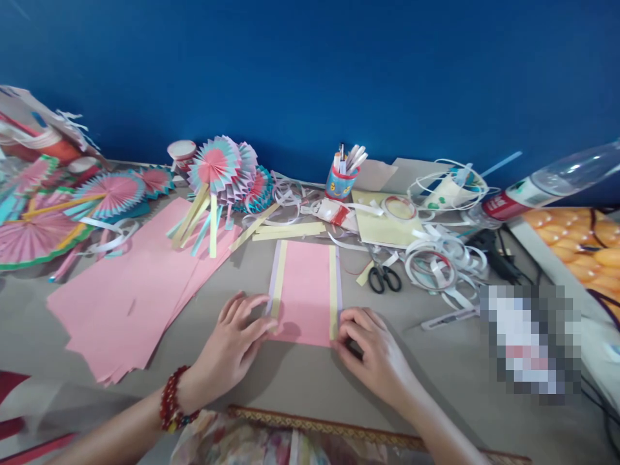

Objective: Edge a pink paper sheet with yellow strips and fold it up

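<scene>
A pink sheet of paper lies flat on the table in front of me, with pale yellow and lilac strips along its left and right edges. My left hand is at its near left corner, the fingertips closed on the edge strip. On the opposite side, my right hand pinches the near right corner between thumb and curled fingers. The sheet's near edge shows between my hands. Black-handled scissors rest to the right of the sheet, apart from my right hand.
A stack of pink sheets lies at the left, near several folded paper fans. Behind stand a pen holder and a blue wall. To the right are tape rolls, a utility knife, a glue gun and a tilted bottle.
</scene>
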{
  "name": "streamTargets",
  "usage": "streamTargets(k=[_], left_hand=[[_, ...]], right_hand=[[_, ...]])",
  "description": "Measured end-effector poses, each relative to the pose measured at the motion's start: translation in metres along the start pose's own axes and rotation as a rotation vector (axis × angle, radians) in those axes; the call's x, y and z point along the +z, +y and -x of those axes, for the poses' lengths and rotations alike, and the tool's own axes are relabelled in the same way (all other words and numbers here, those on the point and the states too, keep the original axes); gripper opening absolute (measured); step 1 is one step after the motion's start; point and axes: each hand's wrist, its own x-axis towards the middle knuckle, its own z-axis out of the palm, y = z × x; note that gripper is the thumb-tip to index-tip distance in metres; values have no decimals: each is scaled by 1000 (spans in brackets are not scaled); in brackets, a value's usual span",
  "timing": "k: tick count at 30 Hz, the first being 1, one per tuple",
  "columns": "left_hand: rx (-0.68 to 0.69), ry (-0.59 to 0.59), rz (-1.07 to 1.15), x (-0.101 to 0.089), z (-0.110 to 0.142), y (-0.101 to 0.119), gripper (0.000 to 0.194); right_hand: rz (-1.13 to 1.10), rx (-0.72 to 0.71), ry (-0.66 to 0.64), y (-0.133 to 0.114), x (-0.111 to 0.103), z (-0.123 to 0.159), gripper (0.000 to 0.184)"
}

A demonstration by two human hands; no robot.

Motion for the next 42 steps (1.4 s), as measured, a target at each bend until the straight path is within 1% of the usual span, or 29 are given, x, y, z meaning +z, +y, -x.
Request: streamTargets(k=[3,8,13,21,26,29,34,38,40,42], left_hand=[[1,-1,13,1,0,-2,35],[-34,-11,37,-2,-1,2,27],[-42,6,44,-4,-2,5,24],[-52,39,40,-1,-1,4,23],[-67,41,30,-2,0,6,26],[-70,46,23,-2,0,6,27],[-66,50,38,0,1,3,27],[-59,43,43,0,1,2,27],[-60,39,45,-1,0,2,27],[-62,38,47,-2,0,3,27]], right_hand=[[-20,15,-12,-2,-2,-1,16],[-27,16,-11,-3,-3,-1,17],[-21,21,-10,-3,-1,0,16],[-20,33,6,0,1,2,19],[-31,35,-5,5,3,4,13],[-47,2,-13,8,2,5,9],[-87,-41,-42,10,-4,8,14],[-73,-80,-36,11,-7,11,20],[-25,-101,-32,11,-7,12,27],[54,-120,-34,10,-6,13,37]])
